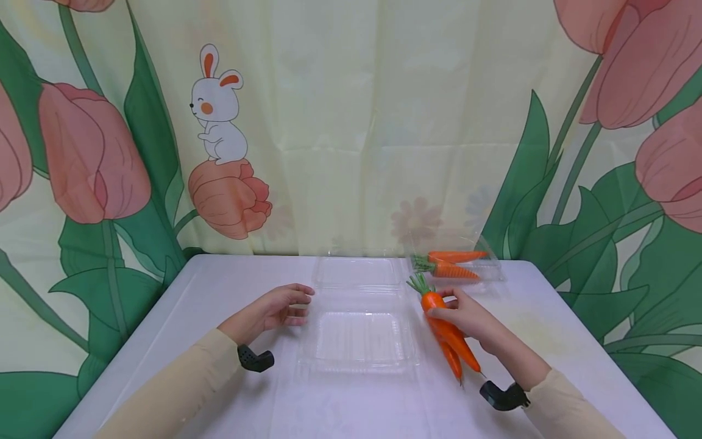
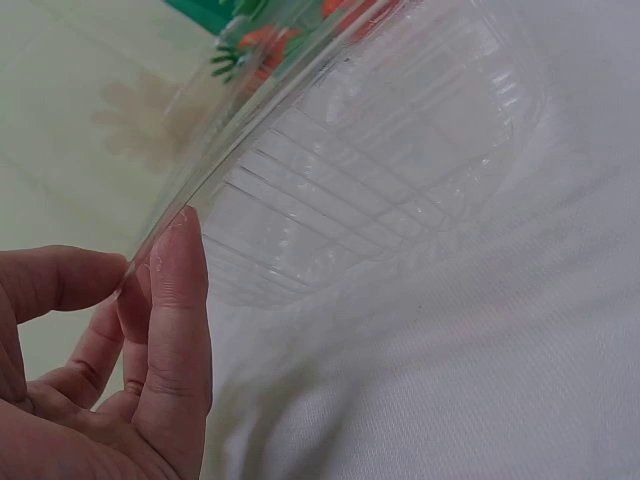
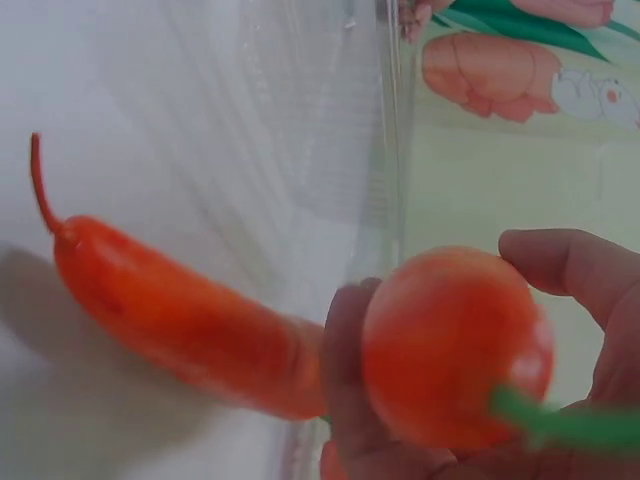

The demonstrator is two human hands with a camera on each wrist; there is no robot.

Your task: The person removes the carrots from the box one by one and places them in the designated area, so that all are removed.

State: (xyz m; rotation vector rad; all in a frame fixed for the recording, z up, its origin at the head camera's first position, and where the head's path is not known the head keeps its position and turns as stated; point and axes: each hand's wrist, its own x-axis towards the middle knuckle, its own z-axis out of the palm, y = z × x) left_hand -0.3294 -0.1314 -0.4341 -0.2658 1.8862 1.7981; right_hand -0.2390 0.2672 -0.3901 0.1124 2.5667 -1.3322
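A clear plastic container [image 1: 359,364] stands open on the table. My left hand [image 1: 276,311] is at its left side; in the left wrist view the thumb and a finger of this hand [image 2: 150,370] pinch the edge of the container [image 2: 340,200]. On the other side, my right hand [image 1: 471,314] grips an orange carrot [image 1: 452,337] with green stalks near its top. A second carrot [image 1: 451,361] lies against it, partly hidden. From the right wrist, the held carrot [image 3: 450,340] shows between the fingers, with the other carrot [image 3: 190,315] beside it.
At the back right of the white-covered table [image 1: 236,408] sits another clear container [image 1: 495,272], holding two carrots [image 1: 456,271]. Behind the table hangs a curtain [image 1: 329,122] printed with tulips and a rabbit.
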